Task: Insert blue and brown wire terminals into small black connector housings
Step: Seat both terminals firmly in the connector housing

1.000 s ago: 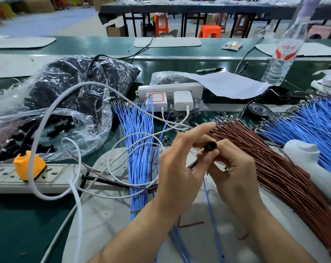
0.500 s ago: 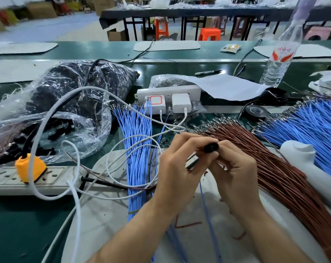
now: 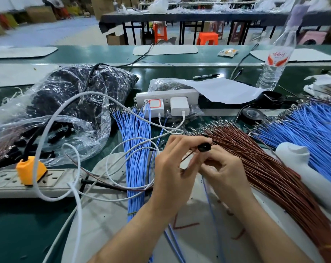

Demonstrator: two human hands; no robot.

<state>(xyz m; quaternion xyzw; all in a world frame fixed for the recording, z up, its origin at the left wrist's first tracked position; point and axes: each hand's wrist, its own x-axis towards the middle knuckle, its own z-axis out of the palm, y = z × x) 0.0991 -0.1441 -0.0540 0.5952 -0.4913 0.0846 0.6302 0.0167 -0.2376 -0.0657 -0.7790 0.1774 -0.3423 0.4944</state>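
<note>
Both hands pinch one black connector housing (image 3: 204, 147): left hand (image 3: 172, 168) from above, right hand (image 3: 225, 171) from below, over the near mat (image 3: 104, 224). It seems light, rigid, slippery. The brown wire (image 3: 187, 156) is limp, so it is better held close behind the terminal.

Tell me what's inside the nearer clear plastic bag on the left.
Small black connector housings show through the bag; glare and folds hide the rest.

The left hand (image 3: 172, 168) and right hand (image 3: 227, 171) hide most of the black housing (image 3: 204, 148); the bottle (image 3: 274, 59) at one o'clock blurs upward.
</note>
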